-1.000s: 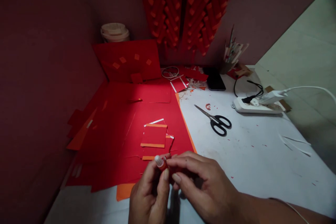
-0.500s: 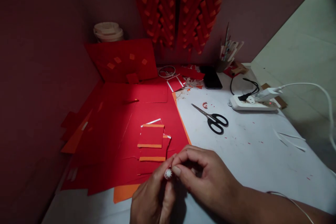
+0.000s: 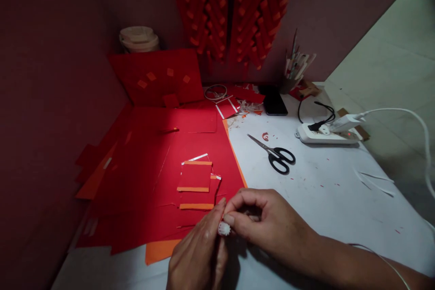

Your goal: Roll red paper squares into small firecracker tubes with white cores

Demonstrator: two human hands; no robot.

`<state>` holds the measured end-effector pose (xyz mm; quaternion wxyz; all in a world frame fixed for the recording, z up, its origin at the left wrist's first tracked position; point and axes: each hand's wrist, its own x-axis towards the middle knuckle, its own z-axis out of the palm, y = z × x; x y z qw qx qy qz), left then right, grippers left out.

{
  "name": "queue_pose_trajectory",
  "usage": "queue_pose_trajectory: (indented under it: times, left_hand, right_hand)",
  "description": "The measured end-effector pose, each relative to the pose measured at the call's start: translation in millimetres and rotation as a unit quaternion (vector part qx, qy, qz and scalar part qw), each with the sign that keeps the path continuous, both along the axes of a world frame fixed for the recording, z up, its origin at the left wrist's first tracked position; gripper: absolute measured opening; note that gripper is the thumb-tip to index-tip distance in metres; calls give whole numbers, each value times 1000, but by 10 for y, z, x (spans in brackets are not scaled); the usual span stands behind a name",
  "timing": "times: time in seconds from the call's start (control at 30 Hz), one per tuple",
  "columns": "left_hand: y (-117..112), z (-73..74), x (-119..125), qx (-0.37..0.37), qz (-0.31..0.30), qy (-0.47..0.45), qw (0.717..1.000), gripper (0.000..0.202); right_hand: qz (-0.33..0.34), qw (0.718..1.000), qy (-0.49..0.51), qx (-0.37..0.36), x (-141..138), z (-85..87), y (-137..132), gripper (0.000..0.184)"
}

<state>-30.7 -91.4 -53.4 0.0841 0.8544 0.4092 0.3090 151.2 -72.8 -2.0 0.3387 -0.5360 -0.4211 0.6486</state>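
Note:
My left hand (image 3: 200,251) is closed, palm turned inward, at the front edge of the red sheets. A small white ribbed piece like a cap (image 3: 224,229) pokes out between its thumb and fingers; whatever it belongs to is hidden in the hand. Thumb and forefinger of my right hand (image 3: 272,224) pinch together right beside that white piece, the fingertips meeting the left ones. What they pinch is too small to make out. Just beyond the hands lie red paper squares with orange edge strips (image 3: 193,176), on a large red sheet (image 3: 142,163).
Black-handled scissors (image 3: 277,154) lie on the white tabletop (image 3: 316,208). Behind them are a phone (image 3: 273,100), a power strip (image 3: 328,135) with cables and a pen holder (image 3: 288,82). Paper scraps (image 3: 250,106) lie at the back. A lidded tub (image 3: 139,40) stands behind an upright red board (image 3: 156,74).
The white ribbed piece has shifted slightly right and turned, now showing more of its side. My left hand has rotated, its fingers straighter, while my right hand keeps its pinch.

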Motion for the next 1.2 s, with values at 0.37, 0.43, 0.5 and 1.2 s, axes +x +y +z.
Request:
queue_pose_trajectory:
  times: [0.37, 0.43, 0.5, 1.2]
  left_hand:
    - [-52, -63, 28, -8, 26, -23, 999, 49]
    - [-63, -76, 42, -11, 32, -32, 999, 49]
    - [-65, -79, 46, -21, 19, -22, 999, 51]
    - [-45, -117, 57, -28, -14, -87, 996, 57]
  right_hand:
    - [34, 999, -1, -28, 42, 40, 21, 8]
    - [40, 999, 5, -33, 48, 31, 17, 10]
    - [44, 999, 6, -31, 53, 20, 13, 11]
    - [47, 998, 15, -35, 79, -4, 24, 9]
